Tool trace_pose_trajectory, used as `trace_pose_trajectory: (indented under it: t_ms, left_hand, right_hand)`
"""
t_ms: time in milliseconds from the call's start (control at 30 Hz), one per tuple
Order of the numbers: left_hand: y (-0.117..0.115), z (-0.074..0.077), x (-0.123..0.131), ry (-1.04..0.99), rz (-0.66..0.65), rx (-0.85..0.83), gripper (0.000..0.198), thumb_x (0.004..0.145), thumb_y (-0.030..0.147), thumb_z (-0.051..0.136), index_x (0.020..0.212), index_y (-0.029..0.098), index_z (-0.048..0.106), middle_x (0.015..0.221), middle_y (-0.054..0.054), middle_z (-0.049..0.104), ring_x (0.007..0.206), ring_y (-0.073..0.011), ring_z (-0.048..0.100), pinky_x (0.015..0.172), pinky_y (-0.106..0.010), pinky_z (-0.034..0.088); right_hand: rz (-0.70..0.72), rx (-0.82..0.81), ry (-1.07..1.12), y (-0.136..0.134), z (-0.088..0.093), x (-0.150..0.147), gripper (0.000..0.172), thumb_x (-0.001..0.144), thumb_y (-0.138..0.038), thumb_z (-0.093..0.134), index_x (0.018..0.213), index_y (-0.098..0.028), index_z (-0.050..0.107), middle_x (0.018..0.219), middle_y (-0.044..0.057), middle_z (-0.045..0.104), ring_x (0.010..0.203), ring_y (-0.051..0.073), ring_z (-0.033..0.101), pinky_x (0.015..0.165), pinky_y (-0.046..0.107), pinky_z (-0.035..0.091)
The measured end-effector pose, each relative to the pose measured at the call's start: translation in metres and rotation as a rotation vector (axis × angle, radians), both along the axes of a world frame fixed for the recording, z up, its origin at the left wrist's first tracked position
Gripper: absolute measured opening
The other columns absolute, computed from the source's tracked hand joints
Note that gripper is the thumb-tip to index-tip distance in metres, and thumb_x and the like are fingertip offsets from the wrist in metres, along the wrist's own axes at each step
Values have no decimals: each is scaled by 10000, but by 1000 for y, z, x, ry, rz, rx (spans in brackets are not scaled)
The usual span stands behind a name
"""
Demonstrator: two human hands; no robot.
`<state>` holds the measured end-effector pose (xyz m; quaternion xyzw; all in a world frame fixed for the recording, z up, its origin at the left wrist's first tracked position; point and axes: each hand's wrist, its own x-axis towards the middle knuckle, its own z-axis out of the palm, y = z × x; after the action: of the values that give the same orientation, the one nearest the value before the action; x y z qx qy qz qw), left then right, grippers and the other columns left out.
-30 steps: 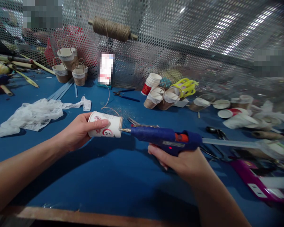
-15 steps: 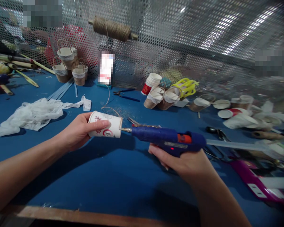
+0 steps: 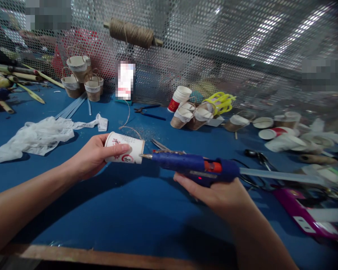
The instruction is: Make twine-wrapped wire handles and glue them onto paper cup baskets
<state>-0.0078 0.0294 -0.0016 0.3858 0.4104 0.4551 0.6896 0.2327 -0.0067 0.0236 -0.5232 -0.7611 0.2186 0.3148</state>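
Observation:
My left hand (image 3: 97,155) is closed around a white paper cup (image 3: 122,153) with red print, held on its side above the blue table. Its thumb lies along the printed wall. A blue hot glue gun (image 3: 191,165) with a red light and an orange-red slide is gripped in my right hand (image 3: 214,191). The gun's metal nozzle meets the right end of the cup near its rim. A long translucent glue stick (image 3: 273,174) sticks out of the gun's back. Twine (image 3: 132,129) runs down to the cup's right end. Scissors (image 3: 160,145) lie behind the nozzle.
White lace (image 3: 36,138) lies at left. Twine-wrapped cups (image 3: 92,90) stand behind it, beside a phone (image 3: 125,80). A twine spool (image 3: 131,33) hangs on the perforated metal screen. Pliers (image 3: 150,112) and more cups (image 3: 183,114) lie further back. A purple power strip (image 3: 298,213) sits at right.
The glue gun's nozzle has shifted slightly left and up along the end of the cup, tilting a little with my right hand. The left hand keeps its grip almost unmoved.

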Motion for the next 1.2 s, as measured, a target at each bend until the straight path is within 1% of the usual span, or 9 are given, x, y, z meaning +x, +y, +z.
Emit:
trace_pose_trajectory:
  t_ms: [67, 133, 267, 367, 567, 667, 767, 1000, 1200]
  left_hand:
    - [0, 0, 0, -11, -7, -5, 192, 588, 182, 738, 753, 108, 672, 726, -50, 705, 619, -129, 626, 636, -226, 479]
    - [-1, 1, 0, -27, -18, -11, 196, 590, 186, 738, 755, 105, 671, 719, -47, 704, 611, -124, 625, 629, -218, 482]
    - [-1, 2, -1, -54, -31, -35, 195, 587, 189, 741, 737, 90, 666, 693, -47, 696, 586, -107, 614, 606, -195, 482]
    - [0, 2, -1, -79, -34, -49, 202, 591, 189, 738, 747, 80, 666, 699, -56, 697, 592, -108, 618, 607, -190, 484]
    - [0, 2, -1, -74, -44, -46, 219, 587, 186, 743, 763, 82, 666, 712, -58, 699, 601, -113, 621, 616, -200, 484]
    - [0, 2, -1, -60, -43, -41, 212, 595, 192, 739, 761, 85, 665, 710, -60, 698, 600, -114, 620, 613, -203, 478]
    - [-1, 2, -1, -64, -43, -38, 197, 604, 188, 729, 760, 87, 662, 709, -65, 698, 611, -126, 624, 630, -219, 481]
    - [0, 2, -1, -72, -53, -28, 183, 610, 175, 724, 759, 90, 659, 698, -46, 688, 605, -110, 615, 630, -202, 481]
    - [-1, 2, -1, -57, -38, -29, 180, 608, 176, 726, 751, 91, 658, 703, -52, 694, 602, -118, 616, 633, -219, 479]
  right_hand:
    - [-69, -41, -8, -1, 1, -3, 144, 665, -333, 614, 589, -211, 599, 482, 5, 547, 531, 185, 564, 475, 301, 457]
    - [-83, -63, -12, -2, 2, -6, 169, 673, -350, 609, 597, -201, 589, 493, 6, 552, 561, 191, 574, 486, 298, 463]
    - [-3, -105, -2, -2, 4, -10, 139, 682, -316, 603, 609, -201, 574, 546, 2, 576, 580, 175, 572, 521, 288, 475]
    - [15, -118, 11, -2, 5, -11, 112, 663, -299, 620, 628, -199, 585, 566, -2, 584, 580, 169, 571, 538, 286, 478]
    - [-97, -102, 46, -2, 2, -7, 186, 672, -365, 618, 619, -187, 598, 509, 2, 556, 549, 170, 559, 486, 282, 460]
    - [-54, -132, 47, -2, 3, -9, 153, 660, -339, 624, 615, -196, 593, 543, 7, 577, 546, 168, 556, 482, 281, 463]
    - [-7, -182, 61, -3, 5, -11, 125, 642, -304, 632, 585, -206, 580, 529, -5, 571, 509, 157, 538, 474, 282, 464]
    - [-67, -98, 38, -2, 0, -4, 163, 678, -357, 618, 631, -203, 601, 480, -5, 530, 536, 171, 549, 468, 280, 444]
    - [-18, -135, 34, -4, -2, -3, 137, 651, -334, 634, 635, -202, 598, 517, -12, 553, 505, 152, 531, 452, 272, 440]
